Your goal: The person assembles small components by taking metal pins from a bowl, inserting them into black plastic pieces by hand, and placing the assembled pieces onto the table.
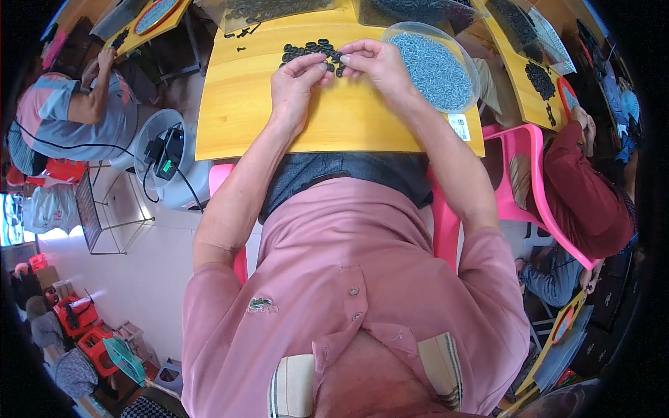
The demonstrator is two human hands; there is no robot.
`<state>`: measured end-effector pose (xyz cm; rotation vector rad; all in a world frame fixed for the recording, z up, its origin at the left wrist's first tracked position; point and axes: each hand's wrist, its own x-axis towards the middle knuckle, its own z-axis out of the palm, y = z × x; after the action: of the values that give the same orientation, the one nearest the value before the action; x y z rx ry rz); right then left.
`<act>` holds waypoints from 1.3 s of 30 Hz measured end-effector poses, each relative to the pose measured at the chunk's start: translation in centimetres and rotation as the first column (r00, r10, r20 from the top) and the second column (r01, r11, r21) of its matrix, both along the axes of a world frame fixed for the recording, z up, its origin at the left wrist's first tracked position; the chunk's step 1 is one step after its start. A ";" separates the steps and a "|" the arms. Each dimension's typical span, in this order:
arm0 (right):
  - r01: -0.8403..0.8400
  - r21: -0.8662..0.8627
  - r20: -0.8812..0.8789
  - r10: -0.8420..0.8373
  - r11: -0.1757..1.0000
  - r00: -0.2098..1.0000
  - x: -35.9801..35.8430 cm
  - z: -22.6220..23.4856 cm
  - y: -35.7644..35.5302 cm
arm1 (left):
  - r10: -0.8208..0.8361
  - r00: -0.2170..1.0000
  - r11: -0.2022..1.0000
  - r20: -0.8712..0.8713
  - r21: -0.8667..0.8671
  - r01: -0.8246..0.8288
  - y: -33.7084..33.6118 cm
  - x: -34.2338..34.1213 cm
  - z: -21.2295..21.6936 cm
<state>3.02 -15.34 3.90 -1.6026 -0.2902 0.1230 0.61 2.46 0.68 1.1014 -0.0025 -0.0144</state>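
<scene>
1. Left hand (296,89): at the near side of the black ring pile, fingers curled, thumb and fingertips drawn together; can't tell if a piece is gripped.
2. Right hand (385,70): just right of the left, thumb and index nearly meeting at the pile's right edge; grip on a piece can't be made out.
3. Black rings (306,50): loose pile on yellow table (258,122), beyond and between hands.
4. Clear round tub (474,87): right of right hand, full of small blue-grey metal parts (432,70).
5. Few dark bits (242,49) loose, far left of table.
6. Two clear bins (376,21), black contents, far edge.
7. White label (459,127): table's near right corner.
</scene>
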 end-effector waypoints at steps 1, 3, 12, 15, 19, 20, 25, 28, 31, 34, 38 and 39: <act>0.000 0.001 -0.001 0.000 1.000 1.000 0.1 -0.1 -0.1 | 0.004 1.000 1.000 -0.004 -0.013 -0.004 0.0 0.0 0.0; -0.018 -0.006 -0.009 0.018 1.000 1.000 0.2 -0.2 -0.1 | 0.005 1.000 1.000 -0.011 -0.008 -0.005 -0.1 -0.1 0.1; -0.064 0.037 -0.083 0.067 0.997 0.994 0.2 -0.2 -0.2 | 0.010 0.999 1.000 -0.034 0.008 -0.009 -0.2 -0.2 0.3; -0.079 0.211 -0.201 0.122 0.974 0.972 0.4 -0.8 -0.3 | 0.005 1.000 1.000 -0.030 -0.001 -0.005 -0.2 -0.3 0.3; -0.091 0.337 -0.262 0.187 0.937 0.947 0.6 -1.2 -0.4 | -0.007 1.000 0.999 -0.016 -0.050 0.006 0.0 -0.3 0.2; -0.080 0.336 -0.267 0.176 0.938 0.947 0.5 -1.2 -0.3 | -0.004 1.000 0.999 -0.016 -0.052 0.004 0.0 -0.3 0.2; -0.042 0.288 -0.252 0.118 0.957 0.960 0.1 -0.6 -0.1 | 0.007 1.000 0.995 -0.021 -0.099 -0.009 -0.1 -0.4 0.4; -0.036 0.280 -0.235 0.104 0.959 0.966 0.2 -0.9 -0.1 | 0.001 1.000 0.995 -0.004 -0.102 -0.002 -0.1 -0.3 0.3; -0.038 0.266 -0.212 0.096 0.963 0.972 0.1 -0.8 0.1 | 0.007 1.000 0.996 -0.015 -0.085 -0.008 -0.1 -0.4 0.3; -0.035 0.224 -0.157 0.071 0.974 0.985 0.0 -0.8 0.2 | 0.010 1.000 0.998 -0.004 -0.065 -0.011 0.0 -0.4 0.2; -0.009 0.055 0.010 0.009 0.998 1.000 0.3 -1.2 0.3 | 0.023 1.000 1.000 -0.007 -0.009 -0.023 -0.2 -0.3 0.1; 0.000 0.036 0.043 -0.002 0.999 0.999 0.3 -1.2 0.4 | 0.030 1.000 1.000 -0.007 -0.007 -0.030 -0.2 -0.3 0.1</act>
<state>3.31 -14.92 2.72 -1.5713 -0.3233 0.0818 0.27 2.26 0.78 1.0944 0.0200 0.0086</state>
